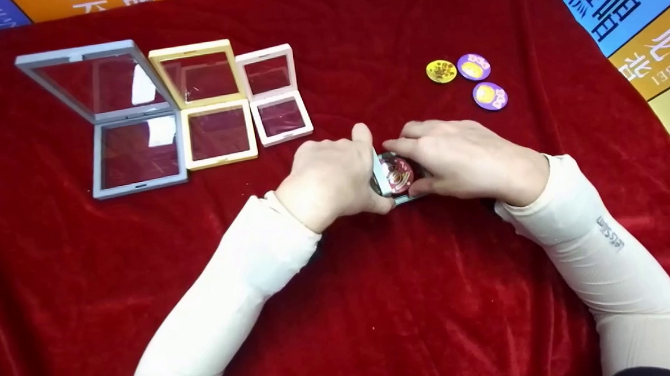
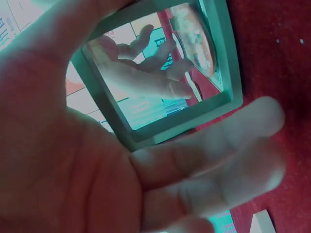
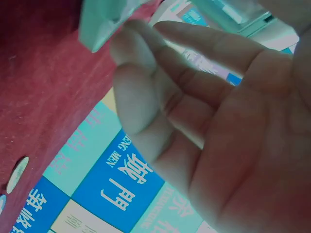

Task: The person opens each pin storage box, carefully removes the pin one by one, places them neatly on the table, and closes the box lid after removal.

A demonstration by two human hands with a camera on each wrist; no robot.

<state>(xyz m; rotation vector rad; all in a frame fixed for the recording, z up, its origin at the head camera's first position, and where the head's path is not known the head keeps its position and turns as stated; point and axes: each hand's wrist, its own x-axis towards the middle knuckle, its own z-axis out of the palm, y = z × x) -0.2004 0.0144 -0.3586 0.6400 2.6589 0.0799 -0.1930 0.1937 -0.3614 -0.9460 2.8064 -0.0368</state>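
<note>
A small pale green hinged display frame (image 1: 401, 200) sits partly folded between both hands, with a round dark red badge (image 1: 398, 175) in it. My left hand (image 1: 332, 179) grips the raised half; in the left wrist view the frame's rim (image 2: 233, 73) lies against the thumb side, and its clear window shows the badge and fingers behind. My right hand (image 1: 469, 159) holds the lower half at its right edge, thumb near and fingers far. In the right wrist view part of the frame (image 3: 257, 26) shows by the index finger; much of it is hidden.
Open hinged frames in grey (image 1: 140, 188), yellow (image 1: 220, 159) and pale pink (image 1: 284, 136) stand at the back left. A yellow badge (image 1: 441, 71) and two purple badges (image 1: 474, 67) lie at the back right. Red velvet cloth (image 1: 374, 299) covers the table.
</note>
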